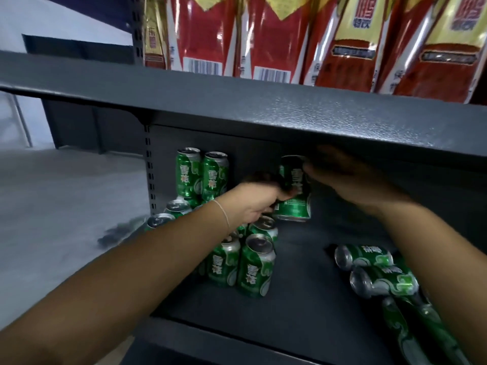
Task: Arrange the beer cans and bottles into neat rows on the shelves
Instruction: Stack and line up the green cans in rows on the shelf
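**Both hands on one green can at the back of the shelf**

A green beer can (295, 189) is held upright between the two hands, above the floor of the lower shelf (303, 293) and close to the back panel. The left hand (259, 204) curls round its lower left side, fingers wrapped on the body; the right hand (350, 180) closes on its upper right side near the rim. Whether its base rests on the shelf or is lifted just clear cannot be told. Gripping low and high looks meant to keep the can straight while it is set in place.

Left of the grip, two cans (201, 175) stand side by side against the back panel, and the held can is level with them, apart by a gap, so it probably belongs to that back row. Below the grip and nearer the person, a cluster of standing cans (246, 259) forms shorter rows, partly hidden by the left forearm.

To the lower right of the grip, two cans (374, 267) lie on their sides, and a green bottle (421, 330) lies beside them; these are not yet sorted. Above the grip, the upper shelf (263, 104) carries red packets (263, 35).
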Motion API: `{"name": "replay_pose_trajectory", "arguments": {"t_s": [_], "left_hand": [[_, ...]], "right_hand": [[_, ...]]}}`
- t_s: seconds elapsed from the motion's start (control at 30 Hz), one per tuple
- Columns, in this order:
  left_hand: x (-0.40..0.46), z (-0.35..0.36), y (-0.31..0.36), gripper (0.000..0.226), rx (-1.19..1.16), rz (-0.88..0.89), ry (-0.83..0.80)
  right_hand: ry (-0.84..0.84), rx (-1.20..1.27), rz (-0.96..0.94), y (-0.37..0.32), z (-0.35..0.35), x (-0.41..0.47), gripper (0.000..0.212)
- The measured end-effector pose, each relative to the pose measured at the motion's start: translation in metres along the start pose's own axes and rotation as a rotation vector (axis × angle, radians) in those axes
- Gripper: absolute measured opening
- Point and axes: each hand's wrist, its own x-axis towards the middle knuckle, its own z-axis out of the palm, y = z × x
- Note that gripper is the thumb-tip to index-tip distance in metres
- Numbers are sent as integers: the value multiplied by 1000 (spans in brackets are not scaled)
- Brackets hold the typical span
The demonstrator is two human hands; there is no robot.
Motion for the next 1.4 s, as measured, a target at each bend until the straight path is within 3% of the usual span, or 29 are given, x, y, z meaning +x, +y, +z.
{"name": "replay_pose_trajectory", "arguments": {"t_s": [0.07,0.17,0.23,0.37,0.47,0.6,0.77,0.9,1.07,1.3,1.4], "left_hand": [[-1,-12,0,13,30,88,11],[1,-29,-1,13,170,223,50],[2,-39,-4,13,279,283,116],[-1,-67,-4,20,368,316,165],[0,-86,-6,43,372,182,179],[0,-108,-20,20,460,147,262],[2,-122,-32,9,627,26,164],[1,-129,-41,13,590,28,146],[-1,-126,-44,32,482,3,133],[-3,-121,-45,31,468,6,126],[-4,-119,-45,35,458,20,114]], "right_hand": [[-20,123,71,3,15,12,71],[-60,180,42,-2,37,22,10],[-79,247,22,-7,46,28,5],[-61,354,17,-12,64,44,20],[28,335,10,-10,85,58,29],[116,310,41,4,110,79,41],[141,277,75,18,128,95,42],[155,223,97,23,136,100,48],[169,67,125,24,143,96,75],[211,-163,70,21,145,91,65],[198,-177,88,22,144,92,72]]}}
